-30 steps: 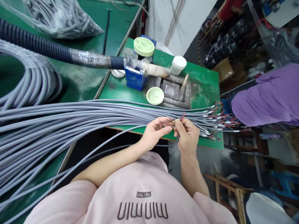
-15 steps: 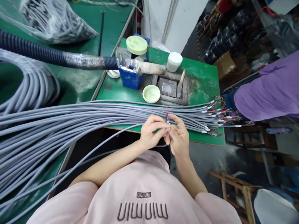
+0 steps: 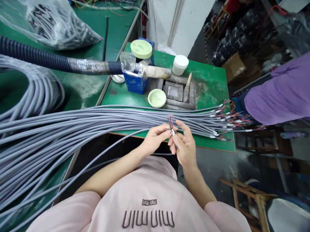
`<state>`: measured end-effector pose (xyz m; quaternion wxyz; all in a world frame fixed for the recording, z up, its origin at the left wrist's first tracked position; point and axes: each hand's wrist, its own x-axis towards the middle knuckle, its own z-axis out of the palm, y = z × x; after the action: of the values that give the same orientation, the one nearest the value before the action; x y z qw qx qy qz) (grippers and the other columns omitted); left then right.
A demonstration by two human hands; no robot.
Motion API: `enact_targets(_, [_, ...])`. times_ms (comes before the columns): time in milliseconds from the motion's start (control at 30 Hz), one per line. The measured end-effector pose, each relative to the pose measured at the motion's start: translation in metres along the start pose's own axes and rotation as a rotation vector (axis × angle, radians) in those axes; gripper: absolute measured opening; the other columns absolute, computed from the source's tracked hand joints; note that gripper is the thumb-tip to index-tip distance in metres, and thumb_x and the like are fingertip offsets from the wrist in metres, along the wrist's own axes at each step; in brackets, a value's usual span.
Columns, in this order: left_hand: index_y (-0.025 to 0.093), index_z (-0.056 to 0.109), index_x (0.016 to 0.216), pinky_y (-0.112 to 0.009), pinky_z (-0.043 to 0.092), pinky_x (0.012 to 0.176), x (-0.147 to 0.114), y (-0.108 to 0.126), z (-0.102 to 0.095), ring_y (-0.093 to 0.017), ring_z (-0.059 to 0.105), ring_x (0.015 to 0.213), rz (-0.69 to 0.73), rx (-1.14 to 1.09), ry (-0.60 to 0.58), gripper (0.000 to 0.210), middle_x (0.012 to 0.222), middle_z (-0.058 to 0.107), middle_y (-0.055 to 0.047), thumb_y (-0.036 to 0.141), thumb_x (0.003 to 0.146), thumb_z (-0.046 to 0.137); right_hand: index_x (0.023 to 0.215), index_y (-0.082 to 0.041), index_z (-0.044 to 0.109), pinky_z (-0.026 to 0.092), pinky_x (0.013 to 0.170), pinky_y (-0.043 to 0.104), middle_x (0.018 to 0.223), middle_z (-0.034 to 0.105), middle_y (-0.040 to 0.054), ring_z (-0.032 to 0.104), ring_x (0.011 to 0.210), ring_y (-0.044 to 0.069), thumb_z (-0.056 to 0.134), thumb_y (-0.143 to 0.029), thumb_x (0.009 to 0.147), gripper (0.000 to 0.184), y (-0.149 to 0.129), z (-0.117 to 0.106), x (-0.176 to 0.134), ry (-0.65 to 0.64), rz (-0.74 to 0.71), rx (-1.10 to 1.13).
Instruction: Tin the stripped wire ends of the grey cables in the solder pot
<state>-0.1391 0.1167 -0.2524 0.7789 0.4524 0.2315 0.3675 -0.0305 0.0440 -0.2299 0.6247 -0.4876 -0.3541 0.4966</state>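
Observation:
Pinched in my right hand (image 3: 184,143) is the end of a grey cable, with a white sleeve (image 3: 173,132) at its tip. Thin coloured wires (image 3: 171,121), red, blue, green and dark, fan upward out of that sleeve. My left hand (image 3: 156,137) has thumb and forefinger closed on some of these wires at their base. Just beyond both hands lies a thick bundle of grey cables (image 3: 113,118), running from the left across the table. Their stripped ends (image 3: 226,121), with white sleeves and coloured wires, lie at the right.
Behind the bundle are a square metal pot (image 3: 173,91) with a brush (image 3: 188,84), a shallow pale dish (image 3: 157,98), a white tub (image 3: 180,64) and a blue box (image 3: 136,81). A ribbed hose (image 3: 90,66) crosses above. A person in purple (image 3: 287,89) is at the right.
My left hand has shifted slightly left and opened a gap from the right hand. The white sleeve and wires now show more plainly and are spread wider.

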Motion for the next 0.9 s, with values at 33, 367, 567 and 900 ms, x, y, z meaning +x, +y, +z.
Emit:
enact_targets(33, [0.018, 0.074, 0.093, -0.026, 0.051, 0.067, 0.0, 0.001, -0.001, -0.01, 0.059, 0.063, -0.024, -0.014, -0.023, 0.025, 0.076, 0.063, -0.002, 0.037, 0.077, 0.073, 0.132, -0.026, 0.042, 0.032, 0.034, 0.015, 0.064, 0.06, -0.0074, 0.043, 0.035, 0.005, 0.06, -0.033, 0.088, 0.049, 0.0, -0.001, 0.0, -0.001, 0.006, -0.012])
enact_targets(367, [0.015, 0.074, 0.072, -0.024, 0.048, 0.068, -0.001, 0.018, 0.004, -0.01, 0.058, 0.065, -0.083, -0.012, -0.022, 0.025, 0.074, 0.068, -0.004, 0.037, 0.065, 0.083, 0.084, -0.021, 0.07, 0.05, 0.073, 0.029, 0.083, 0.069, 0.0015, 0.063, 0.079, 0.015, 0.061, -0.028, 0.087, 0.011, -0.048, -0.028, 0.018, -0.004, -0.335, -0.732])
enact_targets(567, [0.014, 0.073, 0.068, -0.023, 0.046, 0.067, -0.005, 0.018, 0.006, -0.009, 0.054, 0.063, -0.063, 0.025, -0.053, 0.027, 0.065, 0.063, -0.001, 0.039, 0.065, 0.082, 0.067, -0.02, 0.065, 0.044, 0.062, 0.027, 0.064, 0.061, -0.0013, 0.056, 0.064, 0.013, 0.068, -0.024, 0.079, 0.013, -0.057, -0.003, 0.032, -0.035, -0.421, -0.893])
enact_targets(900, [0.013, 0.071, 0.073, -0.02, 0.05, 0.052, -0.002, 0.027, -0.001, -0.007, 0.056, 0.051, -0.218, -0.302, 0.109, 0.034, 0.066, 0.066, -0.001, 0.037, 0.056, 0.088, 0.116, -0.027, 0.064, 0.053, 0.084, 0.038, 0.101, 0.07, 0.0047, 0.066, 0.094, 0.02, 0.055, -0.016, 0.089, 0.03, -0.037, -0.034, 0.027, -0.054, -0.744, -0.874])
